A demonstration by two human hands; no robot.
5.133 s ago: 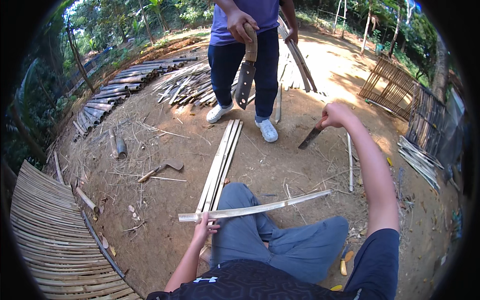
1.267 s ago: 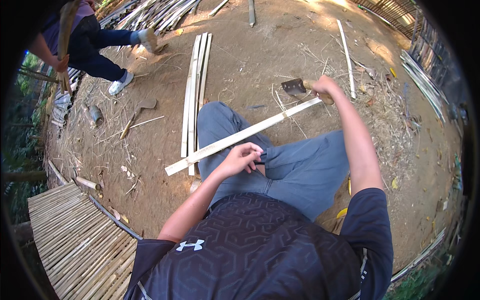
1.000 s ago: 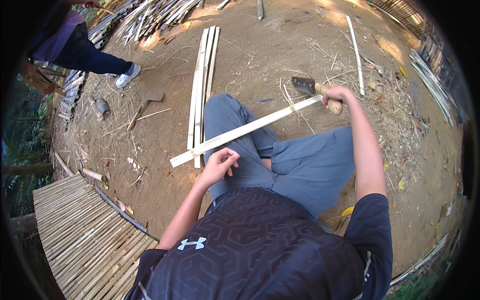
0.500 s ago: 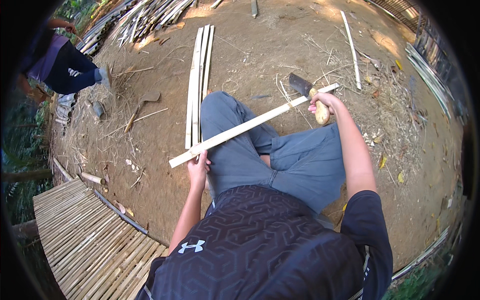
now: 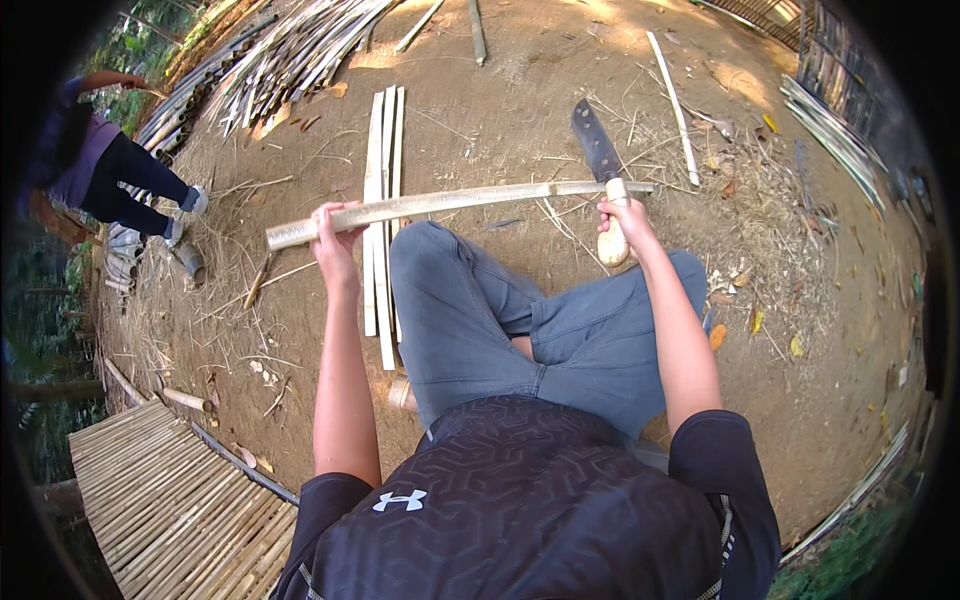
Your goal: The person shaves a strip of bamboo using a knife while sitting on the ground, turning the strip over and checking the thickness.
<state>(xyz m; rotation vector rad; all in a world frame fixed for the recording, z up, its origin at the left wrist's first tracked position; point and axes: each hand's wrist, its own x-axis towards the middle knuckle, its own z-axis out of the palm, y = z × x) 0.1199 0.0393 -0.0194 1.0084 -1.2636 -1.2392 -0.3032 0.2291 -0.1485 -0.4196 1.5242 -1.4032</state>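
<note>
A long bamboo strip (image 5: 430, 203) spans from left to right in front of my knees, raised above them. My left hand (image 5: 337, 238) grips it near its wider left end, fingers wrapped over the top. In my right hand (image 5: 624, 222) is a machete (image 5: 597, 150), held by its pale wooden handle, the dark broad blade pointing away from me. The strip's right end passes by the machete where handle and blade meet; whether they touch I cannot tell. Several split bamboo strips (image 5: 373, 170) lie on the ground beyond my left knee, partly behind the held strip.
A slatted bamboo platform (image 5: 180, 500) stands at the lower left. Another person (image 5: 120, 165) is at the far left. A pile of split bamboo (image 5: 300, 55) lies at the back. A single thin strip (image 5: 674, 105) and dry shavings cover the dirt (image 5: 780, 230) on the right.
My left hand has lifted the bamboo strip up and away to the left, off my lap, and a duller face now shows. The machete has swung so its blade points more straight ahead.
</note>
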